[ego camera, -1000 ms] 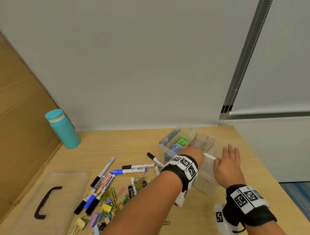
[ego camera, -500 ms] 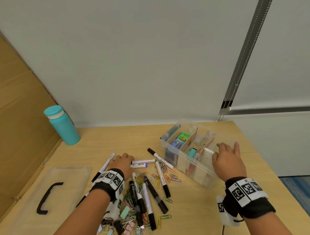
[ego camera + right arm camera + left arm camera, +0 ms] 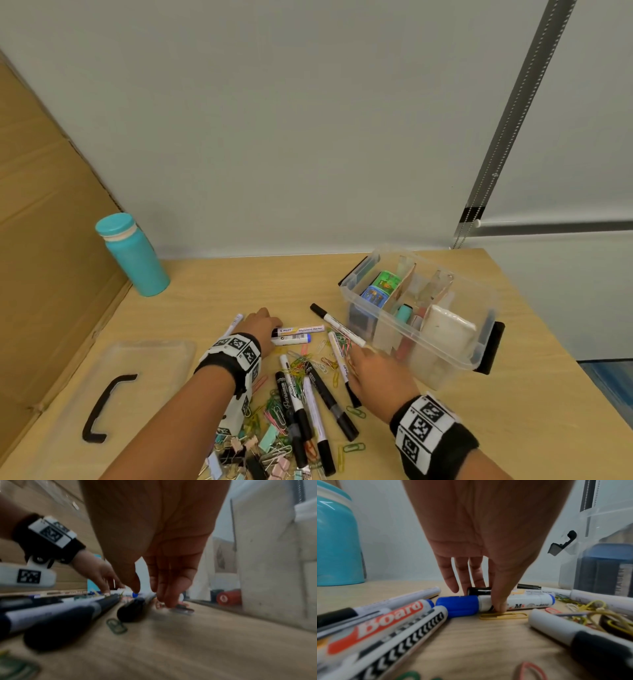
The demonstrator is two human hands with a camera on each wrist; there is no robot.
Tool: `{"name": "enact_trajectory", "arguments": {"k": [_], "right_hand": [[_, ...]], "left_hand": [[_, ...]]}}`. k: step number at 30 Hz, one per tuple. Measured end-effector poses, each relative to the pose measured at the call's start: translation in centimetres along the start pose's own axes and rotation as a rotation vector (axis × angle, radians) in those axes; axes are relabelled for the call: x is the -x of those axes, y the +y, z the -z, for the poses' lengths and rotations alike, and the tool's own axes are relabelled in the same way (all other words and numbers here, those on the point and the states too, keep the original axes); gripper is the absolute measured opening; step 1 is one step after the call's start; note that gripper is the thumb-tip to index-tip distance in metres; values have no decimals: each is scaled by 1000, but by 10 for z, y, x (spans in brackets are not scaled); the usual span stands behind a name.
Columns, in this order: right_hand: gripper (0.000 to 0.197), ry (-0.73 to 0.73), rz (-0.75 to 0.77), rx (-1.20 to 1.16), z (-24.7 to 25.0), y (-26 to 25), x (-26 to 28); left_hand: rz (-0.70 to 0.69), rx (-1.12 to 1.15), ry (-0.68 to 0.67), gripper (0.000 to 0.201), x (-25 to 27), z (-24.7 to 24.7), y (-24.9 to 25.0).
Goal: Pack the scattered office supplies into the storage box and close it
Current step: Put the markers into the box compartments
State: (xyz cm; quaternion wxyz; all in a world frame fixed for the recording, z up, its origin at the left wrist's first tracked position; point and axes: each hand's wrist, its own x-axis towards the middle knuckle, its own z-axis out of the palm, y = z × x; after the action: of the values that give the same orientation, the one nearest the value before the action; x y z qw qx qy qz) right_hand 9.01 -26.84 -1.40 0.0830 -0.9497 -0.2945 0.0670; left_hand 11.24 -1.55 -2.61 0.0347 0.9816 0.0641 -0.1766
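The clear storage box [image 3: 428,363] stands open at the right, holding erasers, a white pack and dividers. My left hand [image 3: 274,325] [image 3: 483,597] pinches two markers that lie side by side: the blue-capped marker [image 3: 294,338] [image 3: 530,601] under the thumb and the black-capped Pilot marker [image 3: 301,330] [image 3: 479,591] under the fingers. Just left of the box, my right hand [image 3: 356,349] [image 3: 151,595] reaches down, fingers relaxed and holding nothing, its fingertips [image 3: 171,601] at a thin white marker [image 3: 340,356]. Several more markers [image 3: 308,401], paper clips [image 3: 301,370] and binder clips [image 3: 253,452] lie scattered in front.
The box's clear lid [image 3: 144,370] with a black handle lies flat at the left. A teal bottle [image 3: 133,260] [image 3: 335,540] stands at the back left beside a cardboard panel [image 3: 41,240]. The table's right edge runs close behind the box.
My left hand came back from the box to the markers and now pinches two of them. My right hand left the box rim and dropped to the markers beside the box.
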Motion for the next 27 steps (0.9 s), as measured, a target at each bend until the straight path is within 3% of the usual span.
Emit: {"name": "enact_trajectory", "arguments": {"k": [4, 13, 17, 22, 25, 27], "right_hand": [[35, -81, -81, 30, -19, -2, -2], [29, -40, -118, -44, -12, -4, -3], [12, 164, -79, -266, 17, -5, 4], [18, 550, 34, -578, 70, 2, 19], [20, 771, 58, -507, 98, 18, 20], [21, 757, 2, -370, 108, 31, 17]], "left_hand": [[1, 1, -17, 44, -2, 1, -1], [15, 21, 21, 34, -5, 4, 1], [22, 115, 95, 34, 2, 9, 0], [17, 414, 271, 24, 22, 11, -4], [12, 551, 339, 23, 33, 11, -2], [10, 596, 372, 23, 39, 12, -1]]}}
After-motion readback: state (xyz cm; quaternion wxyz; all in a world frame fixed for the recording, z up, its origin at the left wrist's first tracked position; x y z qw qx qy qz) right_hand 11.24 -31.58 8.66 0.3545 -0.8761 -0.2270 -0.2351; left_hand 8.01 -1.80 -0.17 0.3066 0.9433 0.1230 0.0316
